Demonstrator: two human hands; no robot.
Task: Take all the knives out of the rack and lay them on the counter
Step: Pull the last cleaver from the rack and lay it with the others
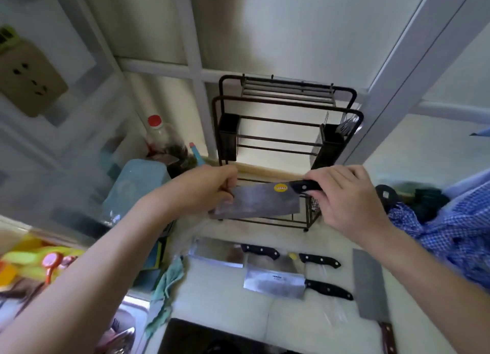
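A dark wire rack (286, 131) stands at the back of the pale counter (222, 308). In front of it I hold a cleaver (262, 202) with a yellow sticker level in the air. My left hand (212, 186) pinches the far end of its blade. My right hand (347, 194) grips its black handle. Several cleavers lie on the counter below: one at the left (217, 253), one behind in the middle (275, 261), one in front (275, 284), and one with a reddish handle at the right (371, 284).
A sink (127, 316) with a teal cloth (167, 282) on its rim lies at the left. A red-capped bottle (159, 136) and a blue container (132, 186) stand left of the rack. A black cooktop (201, 337) is at the near edge. Blue checked fabric (445, 237) lies at the right.
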